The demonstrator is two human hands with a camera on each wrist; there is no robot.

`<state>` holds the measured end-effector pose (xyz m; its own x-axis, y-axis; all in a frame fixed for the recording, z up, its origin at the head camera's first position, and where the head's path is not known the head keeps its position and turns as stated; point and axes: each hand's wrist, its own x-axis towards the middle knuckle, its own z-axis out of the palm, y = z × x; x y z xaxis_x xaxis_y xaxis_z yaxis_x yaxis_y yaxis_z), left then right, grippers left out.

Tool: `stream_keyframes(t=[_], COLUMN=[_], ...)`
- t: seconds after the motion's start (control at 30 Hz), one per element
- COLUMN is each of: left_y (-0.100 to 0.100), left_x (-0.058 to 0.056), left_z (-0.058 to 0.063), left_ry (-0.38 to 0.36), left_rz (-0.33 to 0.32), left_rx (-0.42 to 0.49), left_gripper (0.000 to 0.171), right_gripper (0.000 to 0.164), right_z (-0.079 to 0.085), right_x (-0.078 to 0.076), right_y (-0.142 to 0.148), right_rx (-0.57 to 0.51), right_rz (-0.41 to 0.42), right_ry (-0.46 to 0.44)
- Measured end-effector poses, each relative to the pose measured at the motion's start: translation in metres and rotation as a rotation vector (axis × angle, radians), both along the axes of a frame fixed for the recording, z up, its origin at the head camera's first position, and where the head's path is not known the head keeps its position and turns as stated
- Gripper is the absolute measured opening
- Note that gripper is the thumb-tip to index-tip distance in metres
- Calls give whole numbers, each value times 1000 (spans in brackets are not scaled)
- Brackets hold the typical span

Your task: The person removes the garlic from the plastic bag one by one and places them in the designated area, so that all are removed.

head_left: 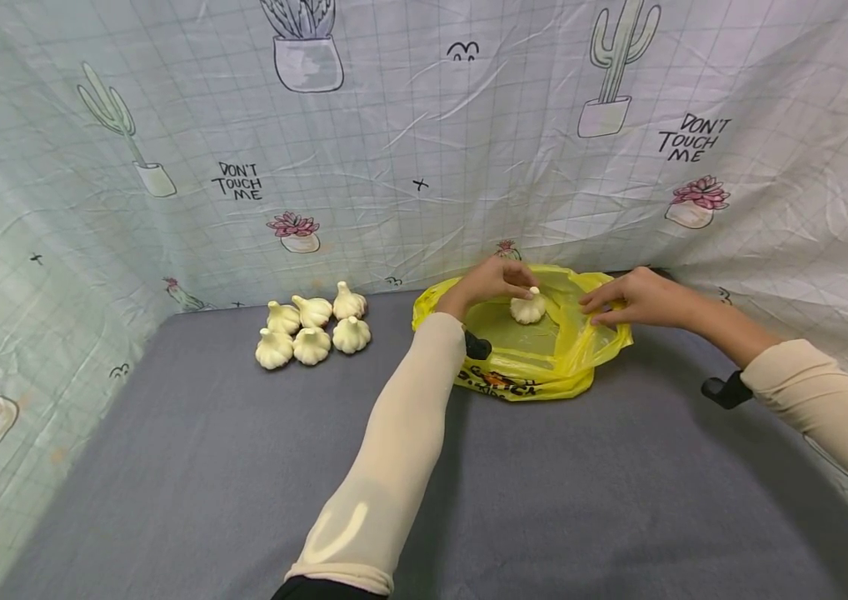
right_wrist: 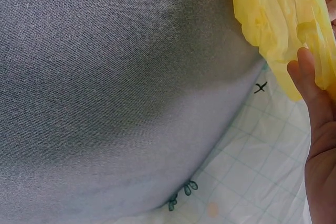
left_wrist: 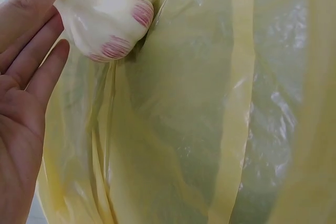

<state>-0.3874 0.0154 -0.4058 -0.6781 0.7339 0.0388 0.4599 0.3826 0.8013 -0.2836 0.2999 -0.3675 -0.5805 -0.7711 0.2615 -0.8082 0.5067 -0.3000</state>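
In the head view my left hand (head_left: 493,282) pinches a garlic bulb (head_left: 527,309) by its stem, over the mouth of a yellow plastic bag (head_left: 577,364). The left wrist view shows this bulb (left_wrist: 107,14) close up, white with purple streaks at its root end, with the bag's inside behind it. My right hand (head_left: 641,298) grips the bag's right rim, its fingers at the folded plastic. From the right wrist, the fingers (right_wrist: 310,85) lie along the crumpled yellow edge; the thumb is hidden there.
Several more garlic bulbs (head_left: 311,345) stand in two rows on the grey tabletop (head_left: 192,467), left of the bag. A cloth with cactus drawings (head_left: 394,125) hangs behind and along the sides. Dark camera mounts (head_left: 726,390) stick out from the wrists.
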Motion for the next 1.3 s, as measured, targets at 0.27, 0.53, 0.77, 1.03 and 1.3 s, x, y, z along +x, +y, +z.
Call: stream_keyframes(t=[0.27,0.53,0.77,1.03,1.3], left_y=[4,8,12,10,7], left_x=[4,6,4,5,9], left_z=[1,5,1,-3,-5], left_ry=[6,34,78,66,15], left_rz=[7,-37,-71,-92,-85], left_rx=[-34,-59,-47,10,20], left_gripper=[28,32,28,27,30], right_gripper=[21,21,21,22,22], right_z=[-1,-3,-4,-6,-6], right_x=[3,5,6,5,6], right_y=[1,2,2,2,2], right_rx=[4,7,-1,2,11], right_rz=[-17,-34,-45,-47,-61], right_ry=[-11,-4,8,1,0])
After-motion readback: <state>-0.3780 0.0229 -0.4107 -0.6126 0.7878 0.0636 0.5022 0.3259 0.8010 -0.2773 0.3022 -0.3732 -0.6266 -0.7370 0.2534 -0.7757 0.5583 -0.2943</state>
